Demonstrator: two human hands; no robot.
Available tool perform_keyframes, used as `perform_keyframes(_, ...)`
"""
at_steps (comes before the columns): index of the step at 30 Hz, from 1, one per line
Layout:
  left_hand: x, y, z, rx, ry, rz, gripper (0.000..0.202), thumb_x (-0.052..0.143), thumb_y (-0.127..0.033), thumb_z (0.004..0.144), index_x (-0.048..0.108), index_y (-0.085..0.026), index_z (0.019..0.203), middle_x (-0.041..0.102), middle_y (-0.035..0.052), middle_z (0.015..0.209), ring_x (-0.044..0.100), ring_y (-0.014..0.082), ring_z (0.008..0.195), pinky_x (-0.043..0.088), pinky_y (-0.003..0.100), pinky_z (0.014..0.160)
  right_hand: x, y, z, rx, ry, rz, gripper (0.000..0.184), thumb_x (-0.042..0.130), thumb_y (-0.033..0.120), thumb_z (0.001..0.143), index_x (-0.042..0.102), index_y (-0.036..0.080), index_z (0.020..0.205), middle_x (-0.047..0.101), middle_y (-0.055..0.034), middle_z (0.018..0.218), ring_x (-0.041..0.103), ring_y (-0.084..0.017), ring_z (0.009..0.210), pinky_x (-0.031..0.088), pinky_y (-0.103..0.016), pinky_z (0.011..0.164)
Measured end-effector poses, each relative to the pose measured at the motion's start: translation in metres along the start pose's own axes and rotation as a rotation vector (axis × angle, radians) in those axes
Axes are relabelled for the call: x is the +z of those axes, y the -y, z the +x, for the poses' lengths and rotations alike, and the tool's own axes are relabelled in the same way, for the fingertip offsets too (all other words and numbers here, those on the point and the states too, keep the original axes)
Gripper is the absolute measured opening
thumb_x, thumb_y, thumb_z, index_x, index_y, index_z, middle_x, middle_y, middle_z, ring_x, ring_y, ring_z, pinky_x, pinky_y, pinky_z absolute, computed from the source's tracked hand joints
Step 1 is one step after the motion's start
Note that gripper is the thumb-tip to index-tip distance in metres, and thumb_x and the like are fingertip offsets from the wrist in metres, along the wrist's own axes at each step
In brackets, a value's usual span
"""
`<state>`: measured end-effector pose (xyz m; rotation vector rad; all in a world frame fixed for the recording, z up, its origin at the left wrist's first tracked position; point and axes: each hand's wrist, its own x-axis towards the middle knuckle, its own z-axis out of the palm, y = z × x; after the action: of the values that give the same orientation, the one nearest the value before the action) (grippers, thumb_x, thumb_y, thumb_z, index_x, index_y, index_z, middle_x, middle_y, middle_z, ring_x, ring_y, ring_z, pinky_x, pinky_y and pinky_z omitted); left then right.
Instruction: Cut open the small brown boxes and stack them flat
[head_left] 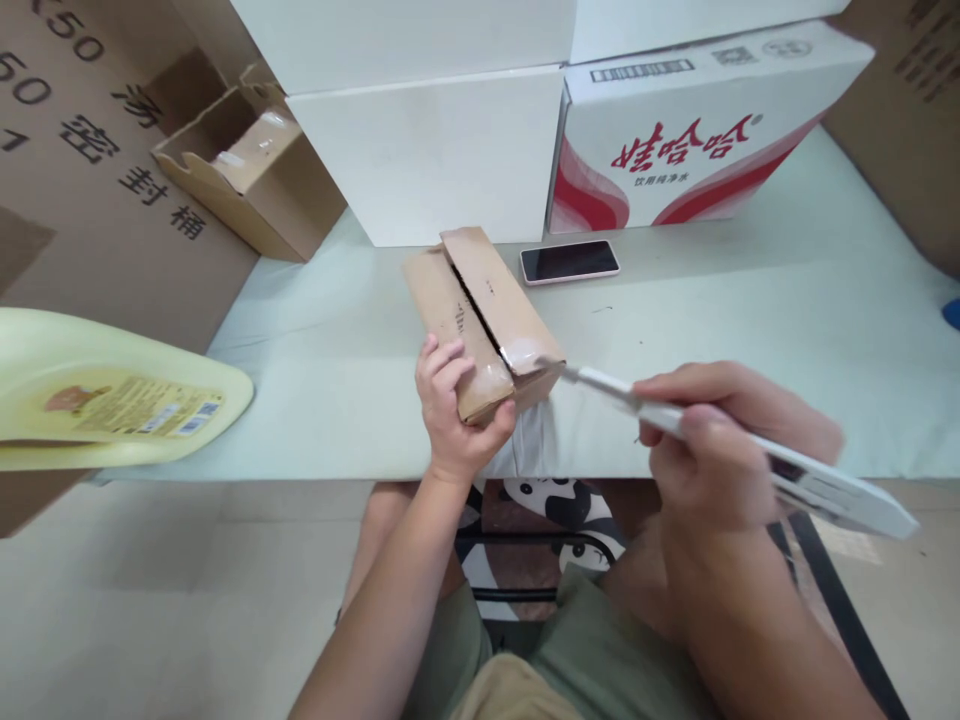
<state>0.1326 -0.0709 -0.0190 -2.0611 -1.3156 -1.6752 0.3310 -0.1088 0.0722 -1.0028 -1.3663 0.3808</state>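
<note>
A small cardboard box (499, 300) sits near the front of the worktop (322, 400), its long axis and open top seam slanting from far left to near right. A person's left hand (459, 430) grips its near end, fingers partly spread along the left side, thumb across the end. The right hand (727, 470) has fingers closed around a utility knife (832, 490), blade pointing left at the box's near right corner.
</note>
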Motion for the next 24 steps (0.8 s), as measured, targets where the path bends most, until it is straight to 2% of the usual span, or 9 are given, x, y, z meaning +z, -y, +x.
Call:
perform_keyframes(2, -0.006, -0.005, 0.001, -0.083, 0.035, -0.007, 0.055, 0.065, -0.053, 0.09, 0.047, -0.025, 0.134, 0.058, 0.0125, 0.136, 0.056, 0.0303, 0.135, 0.038, 0.06, 0.122, 0.001, -0.013, 0.003, 0.025, -0.165, 0.01, 0.019, 0.059, 0.031, 0.093, 0.076, 0.021, 0.094, 0.068, 0.0016, 0.064, 0.063, -0.013, 0.051, 0.043, -0.025, 0.046)
perform_keyframes(4, -0.013, -0.01, 0.003, -0.189, 0.055, -0.031, 0.061, 0.067, -0.052, 0.089, 0.045, -0.025, 0.139, 0.052, 0.0153, 0.144, 0.051, 0.0317, 0.142, 0.043, 0.056, 0.119, 0.002, -0.03, 0.007, 0.098, -0.134, -0.049, 0.027, 0.058, 0.043, 0.099, 0.073, 0.021, 0.103, 0.073, -0.001, 0.073, 0.07, -0.016, 0.058, 0.05, -0.027, 0.052)
perform_keyframes(6, -0.02, -0.013, 0.005, -0.306, 0.052, -0.06, 0.064, 0.069, -0.053, 0.087, 0.047, -0.025, 0.14, 0.05, 0.0164, 0.147, 0.051, 0.0316, 0.141, 0.053, 0.047, 0.107, 0.003, -0.05, 0.011, 0.238, 0.051, -0.242, 0.03, 0.06, 0.047, 0.098, 0.071, 0.02, 0.107, 0.075, -0.0039, 0.079, 0.073, -0.02, 0.066, 0.055, -0.031, 0.059)
perform_keyframes(9, -0.03, -0.012, 0.008, -0.45, -0.029, -0.068, 0.056, 0.07, -0.052, 0.088, 0.054, -0.023, 0.132, 0.058, 0.0139, 0.136, 0.06, 0.0269, 0.126, 0.057, 0.036, 0.092, 0.003, -0.074, 0.013, 0.435, 0.37, -0.623, 0.034, 0.068, 0.03, 0.089, 0.071, 0.021, 0.121, 0.079, -0.0093, 0.099, 0.076, -0.029, 0.09, 0.059, -0.04, 0.076)
perform_keyframes(12, -0.036, -0.006, 0.011, -0.577, -0.227, -0.096, 0.044, 0.069, -0.046, 0.089, 0.059, -0.02, 0.123, 0.065, 0.0106, 0.122, 0.065, 0.0231, 0.117, 0.053, 0.036, 0.103, 0.003, -0.085, 0.013, 0.521, 0.594, -0.778, 0.061, 0.056, 0.014, 0.089, 0.057, 0.022, 0.15, 0.071, -0.0145, 0.134, 0.071, -0.036, 0.115, 0.057, -0.049, 0.091)
perform_keyframes(14, -0.037, -0.002, 0.013, -0.732, -0.37, -0.224, 0.039, 0.068, -0.041, 0.088, 0.058, -0.021, 0.12, 0.066, 0.0091, 0.122, 0.065, 0.0217, 0.119, 0.05, 0.035, 0.108, 0.003, -0.084, 0.013, 0.538, 0.615, -0.8, 0.065, 0.049, 0.012, 0.092, 0.051, 0.023, 0.156, 0.065, -0.0155, 0.144, 0.069, -0.037, 0.119, 0.055, -0.052, 0.095)
perform_keyframes(17, -0.036, 0.002, 0.012, -1.04, -0.44, -0.431, 0.043, 0.07, -0.032, 0.082, 0.052, -0.026, 0.121, 0.067, 0.0065, 0.125, 0.069, 0.0199, 0.112, 0.056, 0.032, 0.095, 0.005, -0.08, 0.012, 0.503, 0.59, -0.715, 0.045, 0.05, 0.017, 0.091, 0.073, 0.02, 0.129, 0.071, -0.0134, 0.134, 0.069, -0.035, 0.118, 0.054, -0.048, 0.098)
perform_keyframes(20, -0.04, 0.008, 0.005, -1.157, -0.343, -0.339, 0.064, 0.079, -0.024, 0.072, 0.048, -0.029, 0.128, 0.064, 0.0069, 0.131, 0.068, 0.0198, 0.111, 0.056, 0.031, 0.091, 0.01, -0.081, 0.009, 0.447, 0.649, -0.501, 0.029, 0.051, 0.021, 0.088, 0.08, 0.021, 0.09, 0.079, -0.0091, 0.109, 0.072, -0.032, 0.108, 0.055, -0.044, 0.096)
perform_keyframes(24, -0.052, 0.018, -0.006, -1.105, -0.132, -0.067, 0.04, 0.074, -0.027, 0.079, 0.061, -0.023, 0.117, 0.065, 0.0092, 0.127, 0.064, 0.0238, 0.12, 0.051, 0.035, 0.104, 0.015, -0.088, 0.002, 0.381, 0.529, -0.228, 0.032, 0.051, 0.029, 0.089, 0.08, 0.023, 0.099, 0.077, -0.0089, 0.115, 0.071, -0.029, 0.112, 0.054, -0.045, 0.102)
